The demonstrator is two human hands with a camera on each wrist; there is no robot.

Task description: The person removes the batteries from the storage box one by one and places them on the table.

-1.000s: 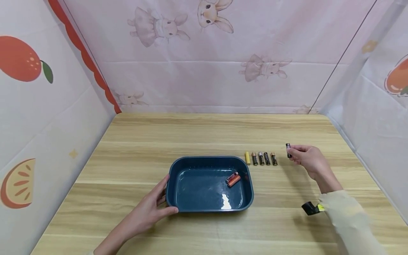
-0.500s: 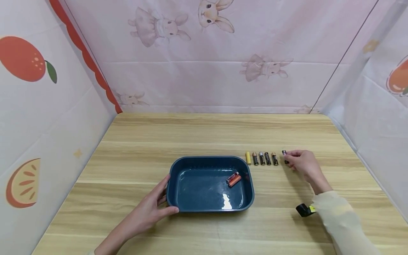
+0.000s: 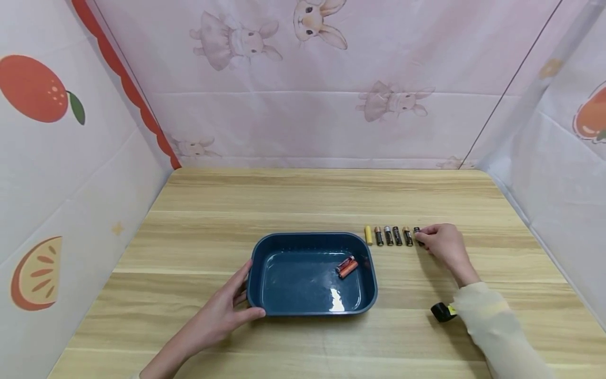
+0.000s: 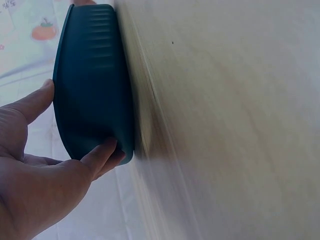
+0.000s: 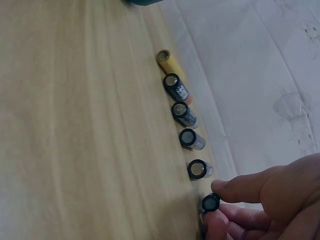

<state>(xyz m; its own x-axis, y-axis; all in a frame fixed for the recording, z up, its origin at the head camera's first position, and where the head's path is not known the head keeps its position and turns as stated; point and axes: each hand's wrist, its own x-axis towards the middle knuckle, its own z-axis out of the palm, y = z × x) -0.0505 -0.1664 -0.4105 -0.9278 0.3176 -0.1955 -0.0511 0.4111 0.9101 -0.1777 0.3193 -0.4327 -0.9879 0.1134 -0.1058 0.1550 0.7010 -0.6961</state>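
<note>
White cloth (image 3: 94, 173) printed with a red fruit (image 3: 33, 88) hangs at the upper left of the head view. Moving right, at lower centre-left, we see the left hand (image 3: 222, 310) gripping a corner of the dark blue tray (image 3: 293, 284), its thumb on the rim and fingers against the outer wall. The tray sits at lower centre on the wooden table (image 3: 284, 195); inside, towards its right end, we see two reddish batteries (image 3: 348, 269) lying side by side. Just beyond the tray's upper right corner, a yellow battery (image 3: 368, 235) begins a row, followed by four dark batteries (image 3: 389, 236). At centre right, the right hand (image 3: 445, 245) pinches another black battery (image 3: 416, 230) at the row's end; we cannot tell whether it touches the wood. Below, a black object (image 3: 442, 312) shows beside the pale sleeve (image 3: 497, 321).
</note>
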